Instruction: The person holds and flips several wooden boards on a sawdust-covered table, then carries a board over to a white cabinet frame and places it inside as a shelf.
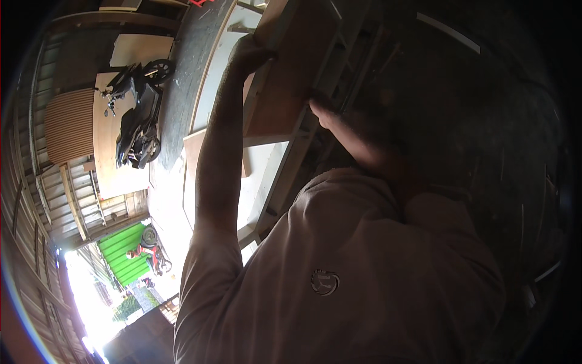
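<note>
A brown wooden panel (285, 79) lies tilted between my hands at the upper middle, on or against a pale wooden frame. My left hand (250, 56) is closed over the panel's left edge, its thumb on the brown face and the other fingers mostly hidden. At the panel's lower right edge is my right hand (322, 113), gripping there with the thumb side showing; shadow hides its other fingers. Beneath the panel a white sheet (267, 167) shows within the frame, along with a pale wooden board (193, 151) beside my left forearm.
A dark motorbike (140, 115) stands to the left by leaning wooden boards (104, 151) and a ribbed brown panel (70, 126). Farther off, a red motorbike (151, 250) stands before a green corrugated sheet (121, 249) near a bright opening. Deep shadow covers the right side.
</note>
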`<state>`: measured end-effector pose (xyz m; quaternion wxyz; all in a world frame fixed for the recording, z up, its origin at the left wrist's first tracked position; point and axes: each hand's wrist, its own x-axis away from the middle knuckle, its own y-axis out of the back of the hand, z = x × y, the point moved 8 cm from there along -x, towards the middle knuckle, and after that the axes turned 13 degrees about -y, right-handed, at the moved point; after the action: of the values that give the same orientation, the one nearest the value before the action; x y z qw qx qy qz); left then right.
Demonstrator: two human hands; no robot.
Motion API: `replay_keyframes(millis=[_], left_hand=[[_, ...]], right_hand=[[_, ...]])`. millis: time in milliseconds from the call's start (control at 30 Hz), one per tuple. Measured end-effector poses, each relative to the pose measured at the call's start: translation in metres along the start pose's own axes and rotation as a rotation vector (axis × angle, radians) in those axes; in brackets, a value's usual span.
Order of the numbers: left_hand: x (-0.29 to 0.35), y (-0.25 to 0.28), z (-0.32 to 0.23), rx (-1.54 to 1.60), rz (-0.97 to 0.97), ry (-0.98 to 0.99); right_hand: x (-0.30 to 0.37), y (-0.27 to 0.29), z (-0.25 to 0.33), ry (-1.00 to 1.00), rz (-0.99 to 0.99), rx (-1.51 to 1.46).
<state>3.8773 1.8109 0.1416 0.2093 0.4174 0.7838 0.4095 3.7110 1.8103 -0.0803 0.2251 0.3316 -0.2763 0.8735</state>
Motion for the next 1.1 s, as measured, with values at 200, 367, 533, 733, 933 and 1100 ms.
replay_keyframes(millis=[200, 367, 533, 733, 933, 1100], left_hand=[[-0.006, -0.002, -0.019, -0.235, 0.080, 0.111], [-0.008, -0.007, -0.043, -0.092, 0.062, 0.140], [-0.007, -0.011, -0.027, 0.104, 0.084, 0.137], [-0.008, -0.008, -0.030, -0.028, 0.048, 0.196], [-0.013, -0.010, -0.037, -0.072, 0.065, 0.244], [-0.006, -0.011, -0.028, 0.001, 0.070, 0.340]], right_hand=[[-0.014, 0.010, 0.000, 0.035, 0.078, -0.034], [-0.013, 0.029, 0.018, -0.059, 0.119, -0.023], [-0.014, 0.037, 0.049, -0.014, 0.182, -0.032], [-0.021, 0.038, 0.062, -0.091, 0.285, 0.057], [-0.044, 0.041, 0.051, -0.121, 0.278, 0.032], [-0.042, 0.046, 0.053, -0.209, 0.343, 0.086]])
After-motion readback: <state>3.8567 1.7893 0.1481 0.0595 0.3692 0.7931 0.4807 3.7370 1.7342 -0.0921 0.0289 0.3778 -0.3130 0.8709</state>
